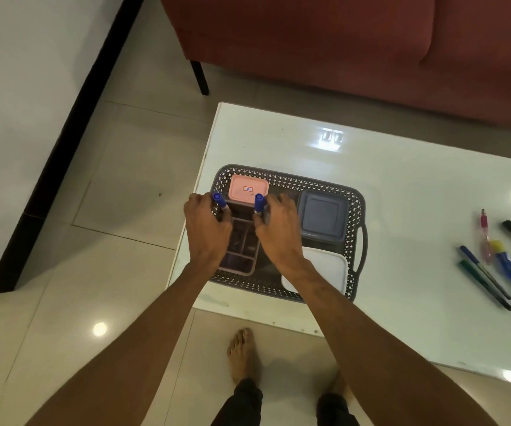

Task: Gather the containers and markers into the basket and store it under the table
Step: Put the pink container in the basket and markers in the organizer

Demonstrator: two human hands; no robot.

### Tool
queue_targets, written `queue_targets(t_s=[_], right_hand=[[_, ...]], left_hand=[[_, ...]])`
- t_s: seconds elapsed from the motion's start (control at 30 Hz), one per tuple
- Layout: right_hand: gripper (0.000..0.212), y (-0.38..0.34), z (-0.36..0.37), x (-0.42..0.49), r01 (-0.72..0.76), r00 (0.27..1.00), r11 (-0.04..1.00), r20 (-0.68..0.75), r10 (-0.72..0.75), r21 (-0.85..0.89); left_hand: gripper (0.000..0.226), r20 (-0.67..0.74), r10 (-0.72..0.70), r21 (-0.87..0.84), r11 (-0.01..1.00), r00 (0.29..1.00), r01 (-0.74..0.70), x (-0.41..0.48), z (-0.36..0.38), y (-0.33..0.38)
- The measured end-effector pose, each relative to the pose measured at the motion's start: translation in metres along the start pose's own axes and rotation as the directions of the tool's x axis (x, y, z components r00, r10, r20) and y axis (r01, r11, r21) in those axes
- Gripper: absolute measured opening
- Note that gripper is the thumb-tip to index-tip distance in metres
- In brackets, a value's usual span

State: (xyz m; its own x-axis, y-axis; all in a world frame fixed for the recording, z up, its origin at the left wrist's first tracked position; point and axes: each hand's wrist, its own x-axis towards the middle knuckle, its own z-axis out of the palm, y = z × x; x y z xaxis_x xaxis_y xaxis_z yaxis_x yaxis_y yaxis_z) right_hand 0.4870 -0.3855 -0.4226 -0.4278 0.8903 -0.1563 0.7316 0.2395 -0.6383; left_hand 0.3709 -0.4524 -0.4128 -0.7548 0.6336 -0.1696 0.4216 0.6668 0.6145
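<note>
Head view looks down on a glossy white rectangular worktop (309, 142) with a dark grey perforated plastic basket (359, 216) near its left edge. At far left, the left hand (206, 229) has its grip closed around a blue-capped marker (219, 200), held upright over the basket's left side. Just right of it, the right hand (278, 229) is likewise closed on a 2nd blue-capped marker (259, 203), also upright. Between and below the hands sits a grey divided organiser tray (241, 244) inside the basket. Behind the markers lies a pink lidded rectangular container (248, 187). Further right in the basket are a blue-grey square lidded container (323, 216) and, nearer, a white lidded container (328, 269). Well apart at the worktop's right lie loose pens and markers (494, 265), several blurred.
</note>
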Motion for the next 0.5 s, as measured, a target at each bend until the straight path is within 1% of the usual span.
queue_targets(t_s=[0.1,0.17,0.27,0.33,0.4,0.5], right_hand=[[0.044,0.004,-0.005,-0.003,-0.011,0.999,0.998,0.054,0.008,0.059],[0.05,0.009,-0.013,-0.008,0.007,0.997,0.995,0.071,-0.014,0.104],[0.049,0.019,-0.034,-0.021,0.039,0.997,0.983,0.055,-0.05,0.178],[0.046,0.033,-0.052,-0.032,0.021,1.0,0.978,0.007,-0.023,0.208],[0.042,0.054,-0.074,-0.044,-0.017,0.998,0.966,-0.061,0.034,0.259],[0.037,0.094,-0.113,-0.064,-0.068,0.982,0.952,-0.149,0.117,0.299]], left_hand=[[0.037,-0.002,-0.052,-0.034,0.998,0.999,0.052,-0.003,-0.003,0.001],[0.046,-0.015,-0.077,-0.083,0.994,0.997,0.076,-0.012,-0.007,0.003],[0.053,-0.125,-0.064,-0.14,0.989,0.99,0.046,-0.035,-0.013,0.015],[0.05,-0.179,-0.028,-0.177,0.984,0.983,-0.004,-0.057,-0.011,0.034],[0.044,-0.159,0.031,-0.209,0.976,0.987,-0.064,-0.082,0.001,0.061],[0.038,-0.054,0.14,-0.255,0.955,0.989,-0.149,-0.115,0.032,0.101]])
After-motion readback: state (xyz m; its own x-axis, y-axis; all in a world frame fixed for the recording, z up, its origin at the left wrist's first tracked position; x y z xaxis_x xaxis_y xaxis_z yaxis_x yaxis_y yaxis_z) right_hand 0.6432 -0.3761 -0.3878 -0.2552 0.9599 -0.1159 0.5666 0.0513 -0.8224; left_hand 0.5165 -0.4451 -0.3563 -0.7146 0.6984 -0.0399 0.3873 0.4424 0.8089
